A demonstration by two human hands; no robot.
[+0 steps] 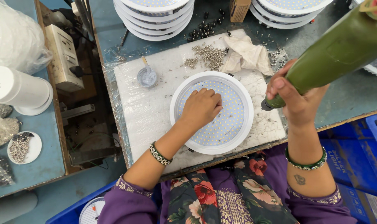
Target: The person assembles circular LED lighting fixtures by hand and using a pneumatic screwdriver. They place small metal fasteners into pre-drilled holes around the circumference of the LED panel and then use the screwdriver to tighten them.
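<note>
A round LED panel light [212, 112] lies face up in the middle of a white foam pad [151, 112] on the bench [346, 95], close to the person's body. It has a broad white rim around a pale disc dotted with rows of tiny yellow LED chips. The left hand [201, 107] rests on the disc, fingers curled and fingertips pressed together against the board, apparently steadying it or pinching something too small to make out. The right hand [294, 93] is wrapped tightly around the front end of a green electric screwdriver [333, 52], held slanted with its dark tip [266, 104] hovering just beside the light's right rim, clear of the surface. A heap of small silver screws [207, 54] sits on the pad behind the light, within easy reach, next to a crumpled cloth [246, 54] and a small dish with a stick in it [147, 76]. Stacks of similar white lights [154, 16] stand at the far edge. A white cylinder [18, 89] lies to the left
</note>
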